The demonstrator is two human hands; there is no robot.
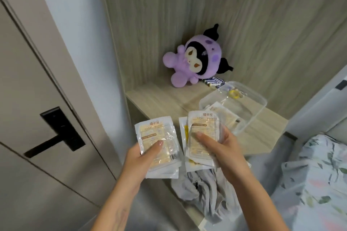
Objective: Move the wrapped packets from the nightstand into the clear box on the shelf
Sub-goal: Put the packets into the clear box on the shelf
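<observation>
My left hand (144, 157) grips a small stack of white and yellow wrapped packets (155, 135), thumb on top. To its right, my right hand (221, 148) holds a second stack of the same packets (201, 127), thumb across the front one. Both stacks hover just in front of the wooden shelf (161, 97). The clear box (251, 103) stands on the shelf just beyond my right hand, open at the top. Inside it lie a packet and a small yellow item.
A purple plush toy (197, 62) sits in the shelf's back corner beside some batteries (214, 81). Crumpled grey cloth (206, 191) lies below my hands. A door with a black handle (56, 135) is at left, floral bedding (319, 180) at right.
</observation>
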